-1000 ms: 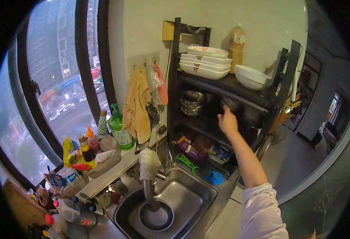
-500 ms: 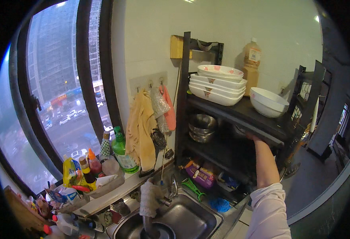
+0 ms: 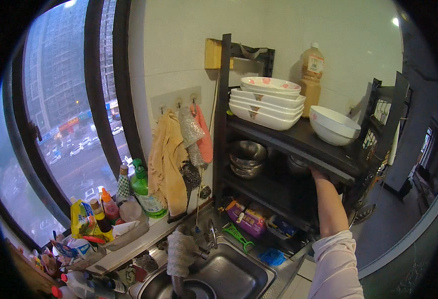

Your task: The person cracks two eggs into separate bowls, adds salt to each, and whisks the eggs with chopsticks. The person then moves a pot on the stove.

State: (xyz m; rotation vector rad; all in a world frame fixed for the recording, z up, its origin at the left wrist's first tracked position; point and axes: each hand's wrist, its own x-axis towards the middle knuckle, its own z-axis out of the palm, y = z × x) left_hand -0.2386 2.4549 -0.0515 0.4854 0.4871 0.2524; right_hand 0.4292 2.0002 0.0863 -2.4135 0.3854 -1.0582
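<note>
My right hand [image 3: 317,172] reaches under the top board of a black metal rack [image 3: 308,142], into the middle level. Only the wrist and the edge of the hand show; the fingers are hidden behind the board in shadow, so their grip cannot be told. Just left of it is a dim, rounded metal item [image 3: 297,164], perhaps a bowl; whether I touch it is unclear. Further left on that level sit stacked steel bowls [image 3: 248,158]. Above stand a stack of white dishes [image 3: 266,107] and a white bowl [image 3: 334,125]. My left hand is not in view.
A steel sink [image 3: 239,266] with a cloth-wrapped tap [image 3: 181,253] lies in front. A green peeler [image 3: 238,236], purple package [image 3: 247,219] and blue mesh scrubber [image 3: 272,256] occupy the bottom level. Bottles, including a green one [image 3: 146,192], line the windowsill; cloths [image 3: 169,164] hang on hooks.
The view has shifted slightly, so most things sit a little further left. My right arm stays reaching into the rack, and the dim metal item beside the hand shows somewhat more.
</note>
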